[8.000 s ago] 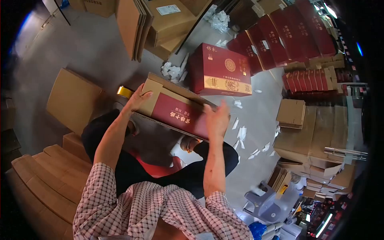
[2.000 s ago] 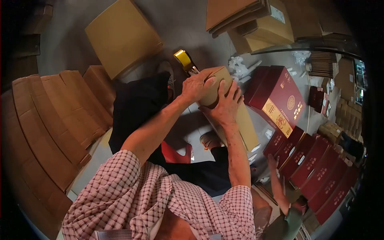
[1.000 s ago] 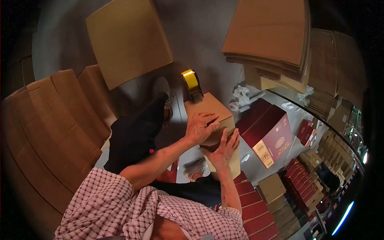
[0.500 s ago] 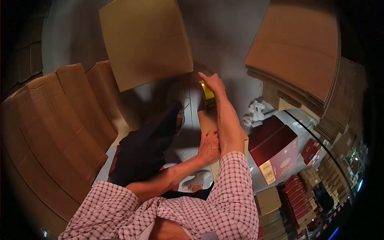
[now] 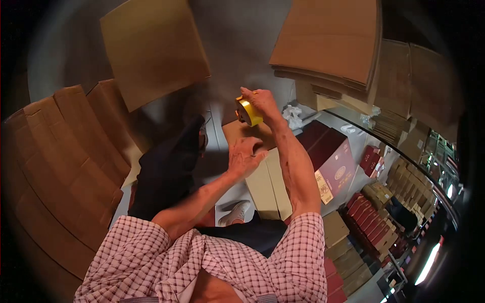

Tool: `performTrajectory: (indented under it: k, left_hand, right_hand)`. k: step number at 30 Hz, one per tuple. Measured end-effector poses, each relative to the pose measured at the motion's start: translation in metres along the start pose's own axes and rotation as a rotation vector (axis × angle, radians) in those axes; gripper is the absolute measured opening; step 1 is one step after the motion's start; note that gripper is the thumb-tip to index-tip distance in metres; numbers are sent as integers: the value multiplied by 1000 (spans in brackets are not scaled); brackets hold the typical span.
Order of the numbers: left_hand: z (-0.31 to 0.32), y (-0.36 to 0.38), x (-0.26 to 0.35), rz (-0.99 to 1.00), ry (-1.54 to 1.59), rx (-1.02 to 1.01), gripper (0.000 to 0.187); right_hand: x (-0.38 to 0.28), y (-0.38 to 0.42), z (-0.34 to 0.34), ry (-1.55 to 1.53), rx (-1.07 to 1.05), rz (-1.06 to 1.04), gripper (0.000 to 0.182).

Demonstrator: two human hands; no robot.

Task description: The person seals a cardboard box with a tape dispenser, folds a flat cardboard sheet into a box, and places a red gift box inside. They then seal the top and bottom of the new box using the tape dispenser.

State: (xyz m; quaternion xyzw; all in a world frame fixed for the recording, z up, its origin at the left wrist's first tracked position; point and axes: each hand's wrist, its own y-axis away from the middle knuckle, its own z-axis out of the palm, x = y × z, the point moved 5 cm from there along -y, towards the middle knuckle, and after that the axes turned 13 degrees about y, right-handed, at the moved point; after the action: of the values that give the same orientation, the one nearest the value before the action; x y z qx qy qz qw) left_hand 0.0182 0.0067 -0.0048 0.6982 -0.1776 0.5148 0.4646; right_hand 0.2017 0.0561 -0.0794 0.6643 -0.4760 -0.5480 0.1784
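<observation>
My right hand [image 5: 261, 105] is closed round a yellow tape dispenser [image 5: 248, 112], held above the far end of a cardboard box. My left hand [image 5: 244, 156] rests at the left side of the same cardboard box [image 5: 268, 187], its fingers curved and apart with nothing between them. The box stands in front of my body, with a seam along its pale top. Dark cloth [image 5: 169, 161] lies to the left of my left forearm.
Large flattened cardboard sheets [image 5: 65, 166] stand at the left. A big carton [image 5: 154, 53] is at the upper left, and stacked cardboard [image 5: 328, 43] at the upper right. A dark red box [image 5: 336, 164] stands right of my right arm, with red and brown boxes beyond.
My right hand has lifted the tape dispenser off the box, bringing it into fuller view. My left hand has come out from beside my right forearm and opened. The whole view has shifted.
</observation>
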Motion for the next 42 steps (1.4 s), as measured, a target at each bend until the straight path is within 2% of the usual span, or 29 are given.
performTrajectory:
  k: [2,3,5,6,9,10,12,14,15,17,18,22,26,29,32,35,36,39,42]
  left_hand:
    - [0,-2,-4,-13,7,13,57]
    - [0,-2,-5,-7,-4,45,59]
    - [1,1,-7,-9,-27,98,63]
    - [1,1,-10,-34,-36,79,71]
    - [2,3,-13,-39,-2,159,81]
    - [3,5,-15,29,-18,223,91]
    - [3,10,-8,12,-27,189,95]
    - [0,2,-2,42,-20,181,97]
    - [1,6,-3,61,-19,155,96]
    - [2,-4,-2,119,-21,125,94]
    - [4,-4,-5,78,-11,105,91]
    - [4,-10,-2,110,-24,81,87]
    - [5,-5,-5,99,-23,60,82]
    - [4,-7,-5,117,-16,66,80]
    - [6,-3,-3,100,-15,44,77]
    - [5,-5,-3,98,-16,40,76]
    - [6,-4,-4,94,-17,39,76]
    - [5,-3,-4,92,-18,36,76]
    - [6,-1,-2,101,-31,20,74]
  right_hand:
    - [-27,46,-12,13,9,-18,45]
    - [-27,49,-21,90,91,-73,42]
    - [-75,104,-43,-81,46,-2,38]
    - [-90,128,-55,-46,109,19,38]
    - [-128,217,-84,-121,163,1,55]
    - [-140,242,-93,-90,167,-17,62]
    - [-130,281,-98,31,182,-21,64]
    - [-128,310,-90,-12,188,-5,63]
    - [-122,318,-87,0,169,76,63]
    - [-123,316,-84,-14,173,26,64]
    - [-121,323,-81,-29,177,31,64]
    - [-114,316,-89,-176,206,25,64]
    - [-107,322,-93,-92,73,81,68]
    - [-96,334,-95,-66,74,129,67]
    - [-100,344,-97,97,59,216,70]
    - [-58,329,-114,6,8,293,73]
    - [-68,326,-109,17,-83,318,69]
    - [-68,325,-106,-56,-145,258,67]
    - [-95,347,-88,-179,-26,225,68]
